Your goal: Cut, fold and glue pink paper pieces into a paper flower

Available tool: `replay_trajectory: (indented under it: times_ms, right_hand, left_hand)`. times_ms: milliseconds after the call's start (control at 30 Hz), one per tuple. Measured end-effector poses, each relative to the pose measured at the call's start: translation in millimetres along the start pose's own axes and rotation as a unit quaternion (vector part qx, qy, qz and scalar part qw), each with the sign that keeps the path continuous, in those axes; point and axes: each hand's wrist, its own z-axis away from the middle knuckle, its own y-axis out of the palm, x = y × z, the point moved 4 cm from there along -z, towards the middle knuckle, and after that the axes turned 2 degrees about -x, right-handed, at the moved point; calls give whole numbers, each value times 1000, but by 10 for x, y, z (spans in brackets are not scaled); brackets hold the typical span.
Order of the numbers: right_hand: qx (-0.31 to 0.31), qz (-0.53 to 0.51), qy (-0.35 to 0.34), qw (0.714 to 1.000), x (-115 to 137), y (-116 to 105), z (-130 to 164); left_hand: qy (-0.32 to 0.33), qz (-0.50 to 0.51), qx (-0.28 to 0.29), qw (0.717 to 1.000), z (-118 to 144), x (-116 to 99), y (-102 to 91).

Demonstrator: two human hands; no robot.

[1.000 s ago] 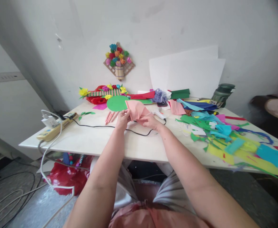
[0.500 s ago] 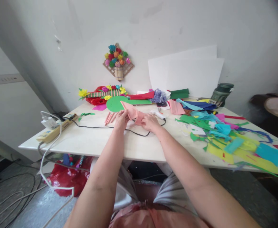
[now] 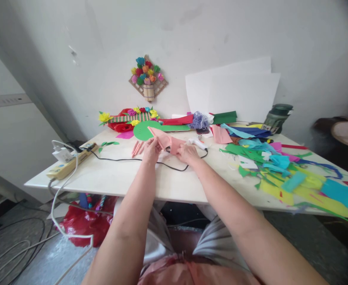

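Observation:
Both my hands hold one folded piece of pink paper point(image 3: 168, 141) just above the white table point(image 3: 117, 176). My left hand point(image 3: 150, 150) pinches its left end and my right hand point(image 3: 187, 152) grips its right end. Behind the paper lies a green paper disc point(image 3: 143, 130). Several rolled pink paper sticks point(image 3: 137, 147) lie to the left of my left hand. A white glue gun point(image 3: 196, 143) rests just beyond my right hand, with its black cord point(image 3: 123, 159) running left across the table under my hands.
A pile of coloured paper scraps point(image 3: 280, 166) covers the table's right side. A power strip point(image 3: 68, 163) with a white charger sits at the left edge. Paper flower crafts point(image 3: 129, 117), white sheets point(image 3: 233, 93) and a dark green bottle point(image 3: 277, 117) stand at the back. A red bag point(image 3: 83, 223) lies under the table.
The pink paper has been folded down narrower and lowered toward the table. Both hands have stayed close together on it and moved slightly away from me.

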Motion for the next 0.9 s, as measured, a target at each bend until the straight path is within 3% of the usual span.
replay_trajectory:
  times_ms: [200,300,467,533,667,800,900]
  right_hand:
    - [23,9,3,1000,10,26,-27]
    - [5,3,15,1000,-3,31,-45]
    - [-65,-136,140,979,-164,17,-48]
    - [-80,-272,190,940,-240,52,-56]
    - [-102,-526,251,806,-320,127,-74]
    - [-152,-652,275,690,-358,115,-64]
    - [-181,-699,256,642,-406,81,-73]
  left_hand:
    - [20,39,-8,999,-15,-32,-24]
    - [27,32,-10,999,-4,-58,-23]
    - [28,63,17,997,-1,-65,9]
    - [29,74,19,997,-9,-57,8]
    - [43,85,9,995,-21,-60,-10]
    - [52,73,-12,996,-16,-79,-28]
    - [53,58,-16,997,-7,-90,-30]
